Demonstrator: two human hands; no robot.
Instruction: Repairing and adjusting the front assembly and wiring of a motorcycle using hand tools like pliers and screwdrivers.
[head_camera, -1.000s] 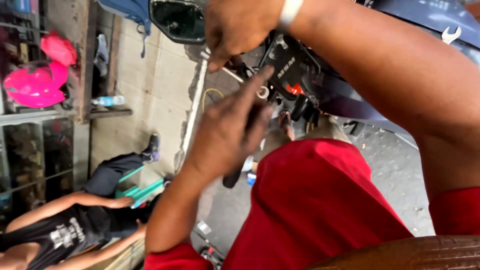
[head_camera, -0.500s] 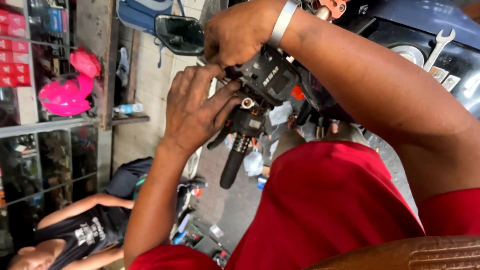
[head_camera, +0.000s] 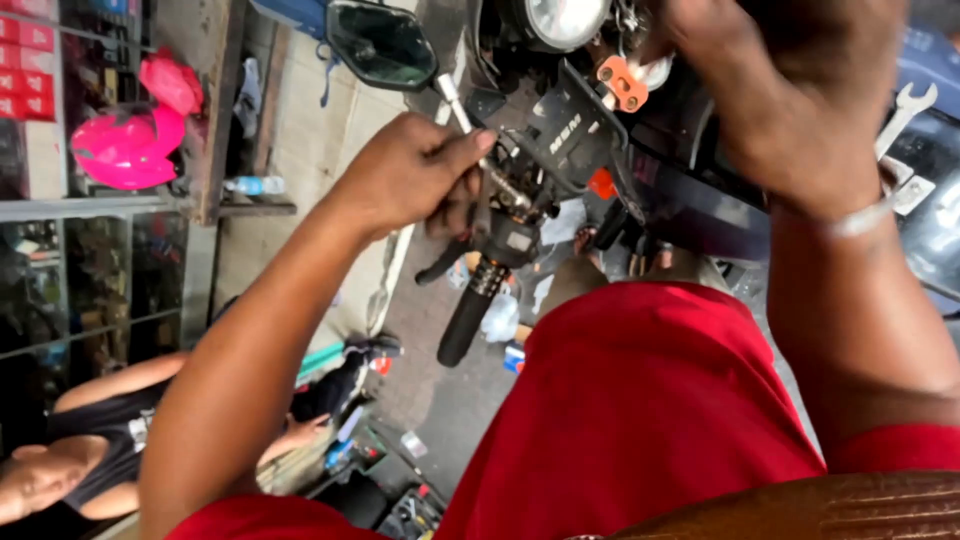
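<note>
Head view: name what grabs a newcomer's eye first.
The left hand at centre pinches a fitting on the black motorcycle handlebar, just below the mirror. The right hand reaches in at upper right, near an orange tab. A bright pink helmet sits on the shelf at far left.

A paved floor (head_camera: 440, 400) carries scattered small litter, a white crumpled bag (head_camera: 500, 318), and tools (head_camera: 405, 505) near its edge.

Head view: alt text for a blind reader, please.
The left hand pinches a fitting by the mirror stem on a motorcycle handlebar; the right hand works higher near the gauge. A spanner lies at right, and another person sits low left.
</note>
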